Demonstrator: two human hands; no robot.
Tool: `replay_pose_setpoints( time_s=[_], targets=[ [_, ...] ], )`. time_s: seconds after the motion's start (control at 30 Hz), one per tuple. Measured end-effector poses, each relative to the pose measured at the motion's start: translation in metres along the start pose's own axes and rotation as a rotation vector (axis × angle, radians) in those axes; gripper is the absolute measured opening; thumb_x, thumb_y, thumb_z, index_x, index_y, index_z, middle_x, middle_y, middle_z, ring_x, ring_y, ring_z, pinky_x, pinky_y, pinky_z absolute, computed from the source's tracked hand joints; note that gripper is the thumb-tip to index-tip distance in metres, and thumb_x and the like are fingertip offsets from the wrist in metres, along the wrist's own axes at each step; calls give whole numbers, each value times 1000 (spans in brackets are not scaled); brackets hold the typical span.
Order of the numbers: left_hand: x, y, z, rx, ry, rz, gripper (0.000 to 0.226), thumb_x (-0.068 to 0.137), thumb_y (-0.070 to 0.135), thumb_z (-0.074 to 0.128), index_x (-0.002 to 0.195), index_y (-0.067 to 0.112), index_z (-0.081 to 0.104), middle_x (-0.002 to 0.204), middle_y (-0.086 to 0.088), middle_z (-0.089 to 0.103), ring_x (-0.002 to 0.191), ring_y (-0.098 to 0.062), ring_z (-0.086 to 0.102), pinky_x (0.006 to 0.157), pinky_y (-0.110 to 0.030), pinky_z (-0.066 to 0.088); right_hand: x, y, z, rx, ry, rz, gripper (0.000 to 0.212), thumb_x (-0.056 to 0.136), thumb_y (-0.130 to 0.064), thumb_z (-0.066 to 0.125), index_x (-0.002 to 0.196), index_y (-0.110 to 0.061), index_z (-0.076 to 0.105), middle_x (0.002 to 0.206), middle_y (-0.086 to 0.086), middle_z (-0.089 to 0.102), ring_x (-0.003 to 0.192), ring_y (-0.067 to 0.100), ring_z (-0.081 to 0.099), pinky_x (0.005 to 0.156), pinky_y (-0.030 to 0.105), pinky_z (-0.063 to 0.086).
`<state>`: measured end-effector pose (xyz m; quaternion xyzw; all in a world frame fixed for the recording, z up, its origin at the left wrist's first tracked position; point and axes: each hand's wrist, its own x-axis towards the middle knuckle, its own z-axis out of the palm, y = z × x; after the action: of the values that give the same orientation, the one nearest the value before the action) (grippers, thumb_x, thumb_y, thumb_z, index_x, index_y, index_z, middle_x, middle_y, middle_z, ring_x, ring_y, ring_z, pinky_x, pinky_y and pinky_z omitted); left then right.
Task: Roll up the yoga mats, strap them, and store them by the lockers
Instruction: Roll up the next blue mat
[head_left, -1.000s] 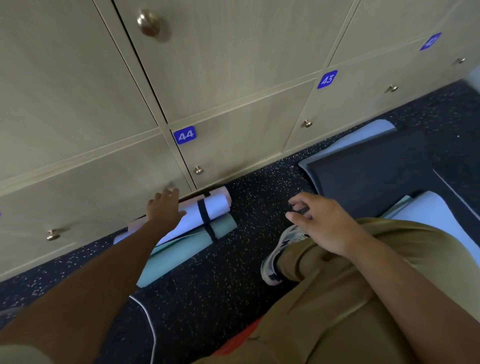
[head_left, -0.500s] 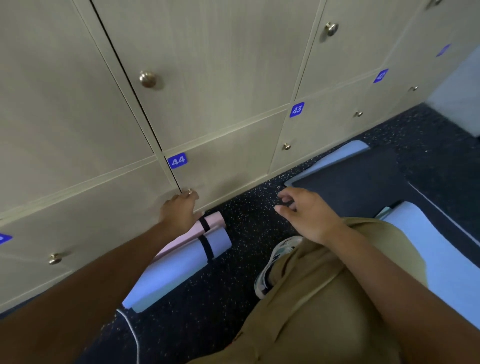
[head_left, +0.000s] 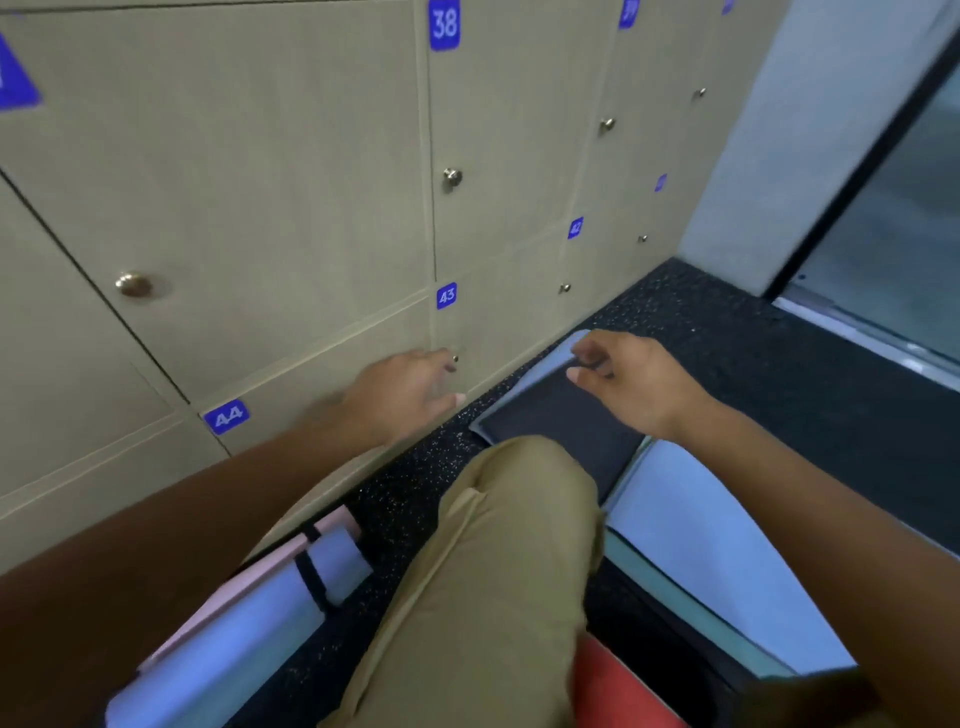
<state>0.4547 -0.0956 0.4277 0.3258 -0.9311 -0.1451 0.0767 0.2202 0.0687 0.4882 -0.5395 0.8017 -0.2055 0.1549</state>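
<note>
Our next target is the dark mat (head_left: 561, 415), flat on the floor (head_left: 779, 374) just beside the lockers (head_left: 311, 156). Its far end lies right under our right hand (head_left: 636, 382), whose fingers (head_left: 584, 371) are loosely curled and hold nothing. The left hand (head_left: 402, 395), blurred, fingers relaxed and empty, hovers at nine o'clock of that end, so the right is nearer. We judge the mat's long axis runs from one o'clock toward seven, alongside the lockers. The strapped rolls (head_left: 270, 603) lie at the locker base, at seven o'clock.

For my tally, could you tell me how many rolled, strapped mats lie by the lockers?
2: a pink mat against the lockers and a blue mat beside it, at lower left. The left arm may hide more.
</note>
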Motion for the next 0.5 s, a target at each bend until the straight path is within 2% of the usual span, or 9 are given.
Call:
replay_pose_setpoints(
  time_s=[0.1, 0.17, 0.33, 0.43, 0.5],
  targets=[
    [26, 47, -9, -20, -20, 67, 44, 92, 60, 60, 120, 26, 60, 120, 3, 69, 108, -19, 65, 89, -40, 54, -22, 31, -23, 7, 40, 51, 32, 99, -30, 66, 127, -15, 65, 120, 3, 67, 104, 20, 64, 98, 37, 50],
    [42, 81, -8, -28, -51, 106, 40, 92, 56, 64, 117, 25, 61, 117, 4, 70, 108, -18, 65, 90, -40, 52, -37, 56, -31, 14, 49, 99, 34, 99, -33, 66, 128, -15, 64, 119, 3, 66, 106, 21, 63, 97, 38, 51],
    [69, 161, 27, -19, -211, 212, 41, 92, 56, 65, 119, 26, 62, 114, 8, 68, 94, -12, 60, 85, -33, 49, -80, 130, -22, 61, 51, 254, 32, 100, -37, 64, 125, -17, 64, 119, 1, 67, 104, 21, 63, 87, 30, 47],
    [77, 194, 58, 32, -335, 275, 45, 95, 57, 61, 127, 26, 59, 122, 5, 67, 104, -14, 62, 90, -35, 51, -100, 173, 8, 113, 13, 366, 33, 100, -36, 63, 128, -18, 63, 123, 0, 67, 105, 20, 64, 85, 27, 46],
    [81, 210, 76, 61, -372, 319, 46, 97, 55, 60, 131, 25, 58, 125, 4, 65, 109, -15, 61, 90, -36, 50, -109, 201, 29, 135, -35, 420, 38, 101, -38, 61, 133, -17, 60, 129, 3, 65, 107, 22, 63, 89, 30, 48]
  ],
)
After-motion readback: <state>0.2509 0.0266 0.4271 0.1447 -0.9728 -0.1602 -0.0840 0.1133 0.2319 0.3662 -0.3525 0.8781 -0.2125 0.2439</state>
